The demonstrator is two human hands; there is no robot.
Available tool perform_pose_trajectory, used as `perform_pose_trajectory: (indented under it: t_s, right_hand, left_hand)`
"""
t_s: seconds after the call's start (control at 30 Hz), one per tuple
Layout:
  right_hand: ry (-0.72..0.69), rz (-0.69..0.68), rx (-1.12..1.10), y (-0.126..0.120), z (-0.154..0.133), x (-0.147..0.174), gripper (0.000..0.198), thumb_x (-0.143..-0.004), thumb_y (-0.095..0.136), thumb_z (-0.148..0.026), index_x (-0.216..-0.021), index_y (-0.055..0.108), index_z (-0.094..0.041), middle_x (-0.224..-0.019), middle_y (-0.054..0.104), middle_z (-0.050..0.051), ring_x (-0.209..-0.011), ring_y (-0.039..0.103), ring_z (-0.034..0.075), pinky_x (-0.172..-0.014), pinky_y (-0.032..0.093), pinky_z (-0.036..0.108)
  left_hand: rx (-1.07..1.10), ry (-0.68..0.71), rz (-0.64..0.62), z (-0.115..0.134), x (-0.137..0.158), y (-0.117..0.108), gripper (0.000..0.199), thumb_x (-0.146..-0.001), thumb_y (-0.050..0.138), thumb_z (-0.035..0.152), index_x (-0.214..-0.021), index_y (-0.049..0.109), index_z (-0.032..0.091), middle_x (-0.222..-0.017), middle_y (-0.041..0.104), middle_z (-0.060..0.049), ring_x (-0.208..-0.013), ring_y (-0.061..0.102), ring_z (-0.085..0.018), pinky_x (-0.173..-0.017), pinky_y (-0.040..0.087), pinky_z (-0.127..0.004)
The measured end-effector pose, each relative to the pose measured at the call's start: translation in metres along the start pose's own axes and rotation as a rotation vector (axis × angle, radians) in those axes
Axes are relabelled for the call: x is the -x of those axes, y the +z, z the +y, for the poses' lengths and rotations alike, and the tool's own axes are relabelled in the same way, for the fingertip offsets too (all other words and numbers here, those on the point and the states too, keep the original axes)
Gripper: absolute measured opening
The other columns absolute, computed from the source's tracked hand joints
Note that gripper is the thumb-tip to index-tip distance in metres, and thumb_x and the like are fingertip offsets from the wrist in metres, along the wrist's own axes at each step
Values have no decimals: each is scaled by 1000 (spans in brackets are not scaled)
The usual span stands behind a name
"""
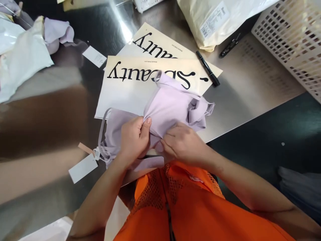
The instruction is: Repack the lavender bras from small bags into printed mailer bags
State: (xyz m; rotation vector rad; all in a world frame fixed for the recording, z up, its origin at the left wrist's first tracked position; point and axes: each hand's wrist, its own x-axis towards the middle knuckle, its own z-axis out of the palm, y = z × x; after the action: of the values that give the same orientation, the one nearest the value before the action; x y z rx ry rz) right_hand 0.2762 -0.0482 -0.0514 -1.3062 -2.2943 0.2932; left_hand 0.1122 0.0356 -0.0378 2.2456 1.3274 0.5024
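Note:
A lilac bra (pixel 170 100) with thin straps and smooth fabric lies bunched at the table's near edge. My left hand (pixel 135 139) is closed on its middle, with the thumb pressed on top of the cloth. Close beside it, my right hand (pixel 184 142) pinches the same bra along its lower edge; its fingertips are partly hidden. A white hang tag (pixel 83 168) dangles from the strap at left, next to a small peach strip (pixel 85 148). Under the bra are pale printed sheets or bags (pixel 122 90) with large black lettering.
A black marker (pixel 207 68) rests across the printed sheets. Behind stand a cream plastic package (pixel 213 30) with a label and a white perforated basket (pixel 288 40); a black cutter-like tool (pixel 229 46) lies between. At left are white bags (pixel 25 60), more lilac cloth (pixel 59 31) and a white card (pixel 94 57).

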Motion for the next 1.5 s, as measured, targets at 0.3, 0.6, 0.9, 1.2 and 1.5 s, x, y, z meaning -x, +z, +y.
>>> perform_pose_trajectory:
  t_s: [0.3, 0.6, 0.9, 1.2, 1.5]
  right_hand:
    - [104, -87, -334, -15, -18, 28, 35, -100, 40, -19, -65, 48, -16, -63, 46, -1, -59, 38, 12, -67, 29, 30]
    - [418, 140, -175, -21, -4, 27, 44, -102, 42, -29, -60, 47, -17, -57, 43, -2, -54, 38, 11, -61, 27, 29]
    - [531, 80, 165, 3, -3, 9, 43, -97, 51, -38, -59, 50, -17, -56, 48, 0, -53, 38, 13, -58, 23, 30]
    - [592, 78, -34, -4, -3, 22, 42, -99, 46, -30, -58, 44, -18, -59, 48, 0, -56, 44, 12, -58, 29, 28]
    - [719, 479, 254, -38, 38, 67, 18, -90, 65, -34, -81, 58, -20, -75, 61, 6, -70, 57, 19, -64, 42, 30]
  left_hand:
    - [92, 27, -125, 0, -10, -5, 43, -96, 42, 36, -58, 28, 21, -53, 34, 3, -52, 34, -12, -55, 24, -30]
    - [204, 22, -283, -7, -10, -22, 42, -100, 33, 42, -66, 43, 20, -64, 46, 2, -62, 44, -13, -60, 31, -29]
    - [61, 111, -236, -8, -5, -20, 28, -94, 49, 27, -68, 41, 20, -67, 46, 2, -64, 45, -13, -62, 31, -29]
    - [47, 107, -177, -10, -3, -21, 22, -94, 51, 30, -75, 48, 20, -72, 52, 2, -67, 49, -13, -64, 35, -28]
    - [-306, 281, 282, -9, 87, -41, 14, -80, 70, 21, -78, 57, 25, -59, 57, 4, -52, 51, -13, -51, 36, -30]
